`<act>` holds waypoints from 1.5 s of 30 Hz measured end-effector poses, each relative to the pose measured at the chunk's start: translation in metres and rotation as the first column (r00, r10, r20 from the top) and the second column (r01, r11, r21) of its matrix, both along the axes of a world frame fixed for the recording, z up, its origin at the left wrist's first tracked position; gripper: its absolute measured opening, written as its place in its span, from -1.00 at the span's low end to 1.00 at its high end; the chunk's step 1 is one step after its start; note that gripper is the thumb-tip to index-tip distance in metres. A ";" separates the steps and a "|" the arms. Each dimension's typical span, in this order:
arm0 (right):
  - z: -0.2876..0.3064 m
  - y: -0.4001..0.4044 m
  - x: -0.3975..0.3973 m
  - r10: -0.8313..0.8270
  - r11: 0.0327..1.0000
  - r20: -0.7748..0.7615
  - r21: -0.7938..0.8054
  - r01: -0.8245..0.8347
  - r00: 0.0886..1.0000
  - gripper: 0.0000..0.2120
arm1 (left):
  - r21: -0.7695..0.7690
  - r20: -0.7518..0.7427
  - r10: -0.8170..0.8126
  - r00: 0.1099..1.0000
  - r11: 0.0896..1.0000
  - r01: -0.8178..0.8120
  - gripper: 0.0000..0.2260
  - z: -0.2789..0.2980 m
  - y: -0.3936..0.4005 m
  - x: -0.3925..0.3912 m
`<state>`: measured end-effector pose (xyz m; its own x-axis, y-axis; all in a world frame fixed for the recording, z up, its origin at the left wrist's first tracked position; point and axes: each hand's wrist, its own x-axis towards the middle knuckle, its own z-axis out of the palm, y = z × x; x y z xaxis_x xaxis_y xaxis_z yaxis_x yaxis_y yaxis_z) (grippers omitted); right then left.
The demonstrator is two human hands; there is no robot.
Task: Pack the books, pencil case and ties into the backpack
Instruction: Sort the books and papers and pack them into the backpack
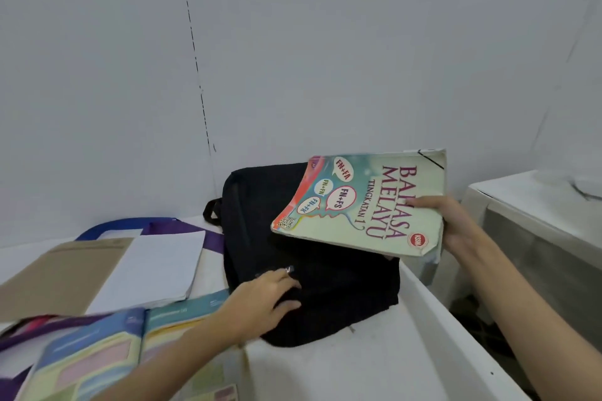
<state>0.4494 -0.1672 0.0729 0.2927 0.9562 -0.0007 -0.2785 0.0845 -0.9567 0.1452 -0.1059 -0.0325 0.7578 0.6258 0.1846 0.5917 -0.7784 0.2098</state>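
- Black fabric backpack: lies on white table, opening not visible.
- Right hand: thumb and fingers pinch pale green "Bahasa Melayu" textbook, held above backpack.
- Left hand: fingers loosely spread, resting on backpack.
- Advice: open zip fully with left hand; slide textbook in spine-first, flat against back panel.
- Remaining: white notebook, blue tie beside backpack.

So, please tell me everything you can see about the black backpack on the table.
The black backpack is soft, dark fabric with a carry loop at its top left and a small label on the front. It stands slumped on the white table by the wall. The left hand rests on its front, fingers spread. The Bahasa Melayu book, gripped by the right hand, hangs over its top right. Whether it is unzipped is unclear.
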 end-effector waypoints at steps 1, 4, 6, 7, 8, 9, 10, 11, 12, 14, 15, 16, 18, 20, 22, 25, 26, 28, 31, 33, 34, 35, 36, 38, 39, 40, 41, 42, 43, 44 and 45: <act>0.001 0.000 -0.002 0.025 1.000 -0.024 -0.005 -0.025 0.999 -0.60 | -0.089 0.142 0.052 0.988 0.995 -0.039 -0.71 -0.001 0.005 0.001; 0.005 -0.003 -0.007 0.108 0.993 -0.069 -0.031 -0.110 0.992 -0.81 | -0.438 0.396 0.434 0.809 0.864 -0.249 -0.84 0.006 0.036 -0.004; 0.008 -0.006 -0.013 0.190 0.980 -0.084 -0.049 -0.194 0.978 -0.82 | -0.730 0.415 0.716 0.562 0.630 -0.265 -0.84 0.014 0.060 -0.017; 0.008 -0.006 -0.014 0.238 0.969 -0.098 -0.041 -0.242 0.966 -0.62 | -0.839 0.404 0.809 0.428 0.514 -0.180 -0.84 0.022 0.067 -0.025; 0.006 -0.005 -0.012 0.274 0.958 -0.091 -0.065 -0.280 0.957 -0.36 | -0.896 0.388 0.865 0.319 0.435 -0.089 -0.81 0.029 0.074 -0.032; 0.004 -0.002 -0.010 0.300 0.946 -0.087 -0.097 -0.308 0.950 -0.16 | -0.915 0.381 0.892 0.243 0.401 -0.035 -0.78 0.039 0.080 -0.039; 0.003 0.000 -0.008 0.333 0.930 -0.087 -0.132 -0.342 0.939 -0.05 | -0.920 0.383 0.901 0.204 0.393 -0.010 -0.77 0.050 0.084 -0.043; 0.002 0.002 -0.007 0.375 0.908 -0.090 -0.164 -0.385 0.923 -0.03 | -0.914 0.398 0.899 0.183 0.405 -0.001 -0.78 0.063 0.087 -0.046; 0.001 0.004 -0.005 0.417 0.881 -0.114 -0.193 -0.431 0.902 -0.05 | -0.903 0.421 0.889 0.178 0.429 -0.009 -0.76 0.077 0.090 -0.046; -0.001 0.004 -0.010 0.479 0.830 -0.177 -0.229 -0.509 0.860 -0.11 | -0.861 0.485 0.849 0.210 0.505 -0.056 -0.75 0.109 0.092 -0.043; -0.004 0.003 -0.013 0.497 0.814 -0.201 -0.228 -0.534 0.844 -0.12 | -0.821 0.524 0.814 0.252 0.561 -0.105 -0.79 0.126 0.092 -0.040; -0.007 0.003 -0.017 0.500 0.810 -0.220 -0.223 -0.542 0.837 -0.14 | -0.758 0.558 0.765 0.321 0.628 -0.179 -0.86 0.143 0.089 -0.036; -0.017 0.005 -0.023 0.453 0.838 -0.232 -0.218 -0.500 0.861 -0.12 | -0.520 0.570 0.623 0.536 0.779 -0.351 -0.90 0.174 0.082 -0.025; -0.026 0.008 -0.031 0.392 0.874 -0.243 -0.204 -0.442 0.887 -0.17 | -0.140 0.419 0.469 0.778 0.879 -0.455 -0.86 0.198 0.067 -0.008; -0.033 0.014 -0.040 0.291 0.920 -0.320 -0.163 -0.355 0.902 -0.47 | 0.213 0.177 0.415 0.892 0.869 -0.446 -0.72 0.210 0.049 0.012; -0.048 0.029 -0.050 0.069 0.984 -0.444 -0.118 -0.135 0.893 -0.67 | 0.540 -0.007 0.359 0.933 0.787 -0.299 -0.59 0.207 0.035 0.043; -0.054 0.035 -0.054 0.003 0.991 -0.461 -0.115 -0.063 0.888 -0.69 | 0.593 -0.018 0.339 0.940 0.761 -0.263 -0.59 0.207 0.034 0.051; -0.062 0.043 -0.066 -0.069 0.993 -0.464 -0.121 0.015 0.883 -0.70 | 0.651 0.005 0.328 0.944 0.716 -0.252 -0.60 0.211 0.032 0.059; -0.069 0.053 -0.086 -0.044 0.994 -0.539 -0.106 -0.016 0.841 -0.73 | 0.691 0.022 0.321 0.947 0.680 -0.247 -0.64 0.220 0.032 0.065; -0.067 0.058 -0.102 0.054 0.992 -0.592 -0.062 -0.113 0.804 -0.76 | 0.706 0.016 0.312 0.950 0.669 -0.232 -0.65 0.224 0.032 0.067; -0.065 0.062 -0.110 0.100 0.986 -0.604 -0.049 -0.162 0.791 -0.77 | 0.712 0.014 0.310 0.950 0.664 -0.228 -0.65 0.225 0.032 0.066; -0.063 0.066 -0.117 0.136 0.978 -0.610 -0.043 -0.205 0.780 -0.79 | 0.720 0.012 0.310 0.951 0.657 -0.223 -0.65 0.225 0.033 0.065; -0.062 0.071 -0.124 0.159 0.971 -0.616 -0.044 -0.235 0.771 -0.81 | 0.725 0.009 0.311 0.950 0.652 -0.220 -0.65 0.226 0.033 0.064; -0.060 0.083 -0.135 0.174 0.960 -0.625 -0.063 -0.272 0.761 -0.83 | 0.737 0.015 0.312 0.950 0.638 -0.222 -0.65 0.229 0.035 0.061; -0.060 0.089 -0.139 0.172 0.956 -0.631 -0.078 -0.281 0.757 -0.83 | 0.741 0.020 0.314 0.949 0.632 -0.226 -0.65 0.231 0.036 0.060; -0.060 0.094 -0.140 0.161 0.953 -0.631 -0.099 -0.285 0.759 -0.83 | 0.744 0.025 0.319 0.947 0.627 -0.231 -0.65 0.233 0.037 0.058; -0.060 0.101 -0.141 0.148 0.950 -0.628 -0.124 -0.286 0.764 -0.82 | 0.747 0.029 0.325 0.945 0.622 -0.237 -0.66 0.235 0.039 0.057; -0.061 0.108 -0.140 0.134 0.949 -0.619 -0.143 -0.279 0.774 -0.81 | 0.746 0.034 0.328 0.944 0.620 -0.242 -0.66 0.236 0.040 0.056; -0.063 0.114 -0.139 0.117 0.949 -0.605 -0.166 -0.268 0.788 -0.80 | 0.742 0.038 0.329 0.943 0.623 -0.248 -0.67 0.237 0.041 0.057; -0.062 0.122 -0.138 0.106 0.947 -0.590 -0.185 -0.262 0.800 -0.79 | 0.738 0.043 0.328 0.944 0.626 -0.251 -0.68 0.239 0.044 0.057; -0.062 0.129 -0.138 0.099 0.947 -0.583 -0.193 -0.256 0.807 -0.75 | 0.736 0.048 0.325 0.945 0.628 -0.253 -0.69 0.240 0.046 0.059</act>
<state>0.3112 -0.0386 0.0111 -0.0087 0.9346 -0.3555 -0.7561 -0.2388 -0.6093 0.2042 -0.0602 0.2080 0.5960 0.5086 0.6214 0.7998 -0.4449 -0.4029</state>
